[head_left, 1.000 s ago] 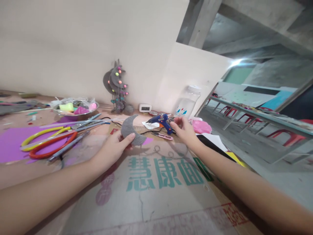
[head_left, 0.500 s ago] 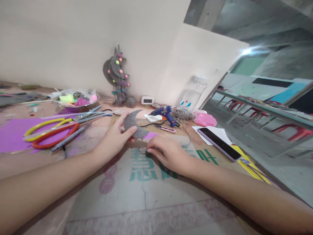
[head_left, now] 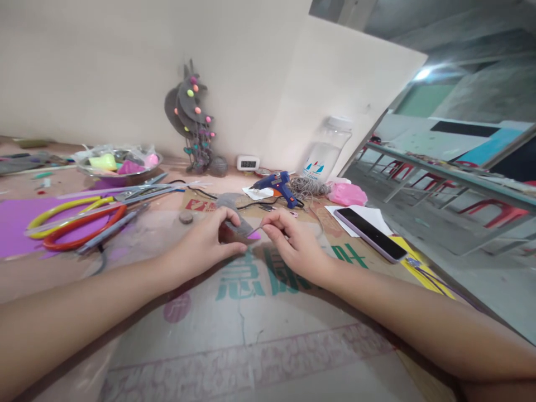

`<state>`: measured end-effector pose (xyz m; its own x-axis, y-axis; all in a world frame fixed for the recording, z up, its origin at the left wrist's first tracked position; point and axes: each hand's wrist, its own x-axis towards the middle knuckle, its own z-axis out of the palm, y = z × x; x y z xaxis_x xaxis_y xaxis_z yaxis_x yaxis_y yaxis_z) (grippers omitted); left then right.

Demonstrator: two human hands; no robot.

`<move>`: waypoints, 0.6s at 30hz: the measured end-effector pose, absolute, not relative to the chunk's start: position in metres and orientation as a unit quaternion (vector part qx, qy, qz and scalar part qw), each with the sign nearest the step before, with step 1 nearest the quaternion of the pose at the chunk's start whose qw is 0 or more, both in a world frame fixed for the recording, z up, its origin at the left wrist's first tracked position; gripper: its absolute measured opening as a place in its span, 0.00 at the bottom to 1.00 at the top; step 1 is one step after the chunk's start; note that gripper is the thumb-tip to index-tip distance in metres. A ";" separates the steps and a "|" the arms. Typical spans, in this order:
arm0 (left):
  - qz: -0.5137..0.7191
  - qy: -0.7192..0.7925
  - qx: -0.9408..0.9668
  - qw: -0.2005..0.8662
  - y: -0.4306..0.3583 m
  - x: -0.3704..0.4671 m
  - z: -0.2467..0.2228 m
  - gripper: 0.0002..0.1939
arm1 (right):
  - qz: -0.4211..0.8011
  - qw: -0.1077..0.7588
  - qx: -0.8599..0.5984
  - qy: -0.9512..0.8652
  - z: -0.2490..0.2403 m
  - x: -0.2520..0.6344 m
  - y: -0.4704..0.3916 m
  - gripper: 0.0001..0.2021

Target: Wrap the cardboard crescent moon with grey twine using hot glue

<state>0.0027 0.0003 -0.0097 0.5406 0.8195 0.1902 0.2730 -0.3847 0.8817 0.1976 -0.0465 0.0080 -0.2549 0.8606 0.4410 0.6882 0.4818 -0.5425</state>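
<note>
My left hand (head_left: 205,240) is closed around the edge of a crescent (head_left: 239,224) wrapped in grey yarn, low over the cardboard. Part of the crescent is hidden behind the fingers. Its right tip (head_left: 254,236) shows bare purple. My right hand (head_left: 295,241), just to the right, pinches a strand of grey yarn (head_left: 256,229) that stretches to the crescent near that tip.
Beyond the hands lie a blue glue gun (head_left: 276,184), a tangle of grey yarn (head_left: 310,188) and a bottle (head_left: 324,148). Scissors (head_left: 84,223) lie left, a phone (head_left: 371,234) right. A decorated crescent hanging (head_left: 192,111) leans against the wall.
The crescent has tilted lower and turned in my left hand. My right hand has risen slightly, drawing the yarn strand out beside the purple tip. The camera view has shifted a little.
</note>
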 end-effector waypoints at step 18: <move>0.352 0.383 0.812 0.264 -0.003 -0.001 -0.003 0.15 | 0.127 0.295 -0.496 -0.807 0.028 0.224 -0.035 0.09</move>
<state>-0.0014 -0.0031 -0.0031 0.4587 0.8080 0.3698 0.4366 -0.5673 0.6982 0.2244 -0.0352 0.0281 -0.3339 0.8756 0.3492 0.7256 0.4752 -0.4978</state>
